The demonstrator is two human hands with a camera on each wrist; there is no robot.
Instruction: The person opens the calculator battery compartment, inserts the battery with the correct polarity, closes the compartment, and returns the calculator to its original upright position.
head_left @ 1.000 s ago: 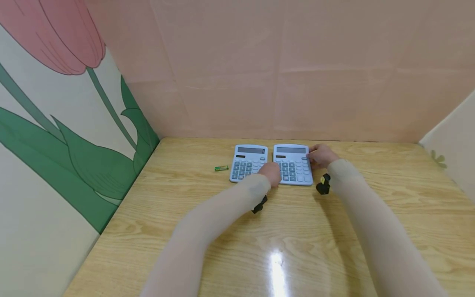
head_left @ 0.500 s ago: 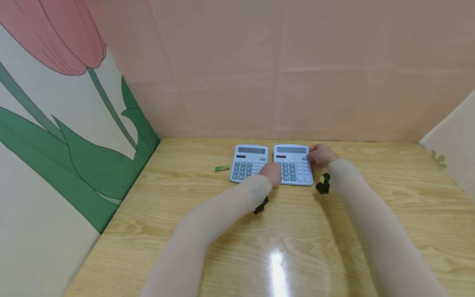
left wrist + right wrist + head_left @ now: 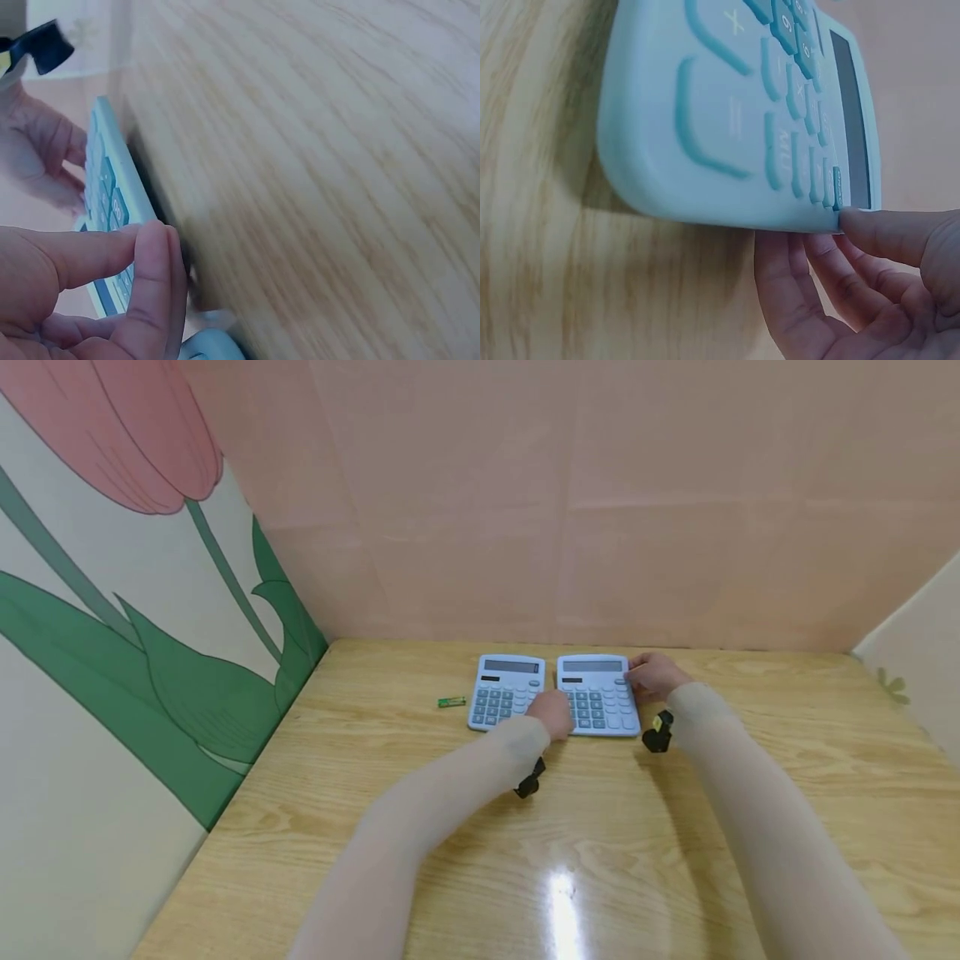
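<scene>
Two light blue calculators lie side by side near the table's back edge, the left calculator and the right calculator. My left hand is at the right one's lower left corner; in the left wrist view the thumb and fingers of the left hand pinch its edge. At the upper right side, my right hand grips the same calculator; in the right wrist view the right hand has its thumb on top and its fingers beneath the calculator. The left calculator's lower right part is hidden.
A small green battery-like item lies on the wooden table, left of the calculators. Behind the table rises a pink backdrop, and a tulip-painted panel stands at the left. Black wrist devices hang under both sleeves.
The head view has shifted slightly, so everything sits a little further right and lower. Both hands keep their hold on the right calculator, with no clear movement across the table.
</scene>
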